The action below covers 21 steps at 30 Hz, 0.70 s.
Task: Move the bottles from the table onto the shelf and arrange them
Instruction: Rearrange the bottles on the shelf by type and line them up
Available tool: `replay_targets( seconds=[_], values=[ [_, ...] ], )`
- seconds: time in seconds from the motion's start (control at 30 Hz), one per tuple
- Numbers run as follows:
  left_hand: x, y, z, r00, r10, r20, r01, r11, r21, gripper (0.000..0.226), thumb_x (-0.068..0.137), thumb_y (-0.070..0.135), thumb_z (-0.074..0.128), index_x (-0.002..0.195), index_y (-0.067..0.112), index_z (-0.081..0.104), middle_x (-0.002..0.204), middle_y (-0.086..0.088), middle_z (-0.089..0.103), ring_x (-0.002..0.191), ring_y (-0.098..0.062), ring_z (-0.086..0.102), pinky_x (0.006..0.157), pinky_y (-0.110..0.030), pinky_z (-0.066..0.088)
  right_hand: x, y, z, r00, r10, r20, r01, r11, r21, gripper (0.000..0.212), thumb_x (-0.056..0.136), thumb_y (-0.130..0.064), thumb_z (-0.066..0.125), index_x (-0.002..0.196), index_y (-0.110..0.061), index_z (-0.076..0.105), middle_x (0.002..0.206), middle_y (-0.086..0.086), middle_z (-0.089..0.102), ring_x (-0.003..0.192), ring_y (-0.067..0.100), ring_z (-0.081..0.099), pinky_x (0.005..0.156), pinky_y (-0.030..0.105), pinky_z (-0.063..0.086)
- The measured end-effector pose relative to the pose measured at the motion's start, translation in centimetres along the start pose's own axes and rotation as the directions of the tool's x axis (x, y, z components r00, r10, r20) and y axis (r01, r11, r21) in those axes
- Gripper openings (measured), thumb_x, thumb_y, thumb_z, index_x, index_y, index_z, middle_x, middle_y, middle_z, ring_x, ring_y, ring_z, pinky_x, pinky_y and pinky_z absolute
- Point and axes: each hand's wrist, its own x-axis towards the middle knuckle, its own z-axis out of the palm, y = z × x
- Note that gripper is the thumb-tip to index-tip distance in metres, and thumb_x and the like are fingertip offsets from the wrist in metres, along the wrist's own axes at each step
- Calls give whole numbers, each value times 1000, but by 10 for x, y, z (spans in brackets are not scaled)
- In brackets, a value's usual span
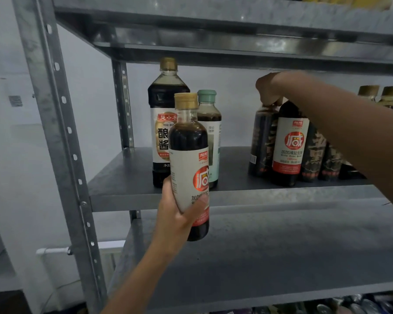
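Two hands: both busy, one bottle each.
Left hand (177,214): wrapped around the lower half of a white-label bottle (188,164), thumb across the label, fingers behind it. Firm hold, as far as I can see.
Held bottle: upright, long axis vertical, gold cap up. It hangs in the air just in front of the front edge of the middle shelf (145,198), its base below the level of the shelf board.
Right hand (269,91): reaching in from the right, fingers closed over the cap of a dark-label bottle (260,141) at the left end of the right-hand group.
Right-hand group: several dark bottles packed together toward the right end of the shelf, with a matching white-label bottle (289,143) at the front.
Left-hand group: a tall bottle (162,123) and a green-capped bottle (210,137), near the left rear upright, directly behind the held bottle.
Open space: bare shelf board between the two groups.
Relation that matters: the gap lies up and to the right of the left hand, so I judge the bottle must rise above the front edge, then go in and right. Left hand is the nearer one.
Risk: knocking the green-capped bottle on the way in.
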Motion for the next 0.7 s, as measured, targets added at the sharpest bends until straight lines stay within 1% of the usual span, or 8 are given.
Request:
replay_targets(
  seconds=[0.1,0.13,0.2,0.27,0.37,0.5,0.6,0.7],
  values=[
    [0,2,-5,1000,13,12,-13,1000,-4,59,62,47,71,113,35,45,100,28,64,97,2,62,68,-11,51,7,5,-3,998,-19,67,16,999,45,9,91,-1,49,92,7,54,77,14,57,89,32,64,75,36,51],
    [0,2,-6,1000,16,11,-16,1000,-3,59,62,47,71,113,35,45,100,27,64,97,1,62,68,-12,51,8,6,-3,996,-27,88,21,997,75,13,91,-1,50,95,9,56,80,16,60,92,32,66,78,37,52],
    [0,2,-9,1000,11,7,-11,1000,-15,58,61,46,72,112,36,46,101,26,64,97,0,63,67,-12,52,10,6,-3,993,-50,106,31,985,168,16,90,-1,52,101,10,55,83,17,62,84,29,67,76,38,53],
    [0,2,-10,1000,5,0,-5,1000,-27,58,61,46,72,112,36,46,101,26,65,97,0,63,66,-12,52,13,6,-2,991,-86,103,55,960,273,21,92,-7,54,107,8,55,85,16,62,78,26,65,72,36,54],
    [1,2,-10,1000,0,-7,0,1000,-30,58,61,45,74,111,36,46,99,27,65,95,2,63,65,-12,52,14,5,-2,987,-132,88,84,905,417,35,94,-21,55,111,9,58,96,18,64,86,28,64,73,33,56],
    [3,0,-10,1000,-3,-11,2,1000,-28,57,64,39,76,112,35,46,99,27,64,97,2,62,66,-12,52,9,-6,-7,980,-195,35,156,871,467,35,95,-25,52,107,7,58,90,15,62,77,24,60,62,24,51],
    [7,-1,-7,1000,-7,-8,7,999,-48,53,67,30,73,112,34,45,97,28,65,95,3,63,64,-11,51,2,-8,-11,975,-220,15,187,863,470,35,96,-25,50,110,7,57,96,17,61,77,22,59,59,23,48],
    [11,0,-3,1000,0,-5,0,997,-72,55,66,30,75,112,34,45,97,27,65,95,4,62,65,-11,51,-7,-1,-12,974,-227,14,190,844,502,35,96,-26,48,110,5,57,90,13,61,73,19,59,58,22,46]
  ],
)
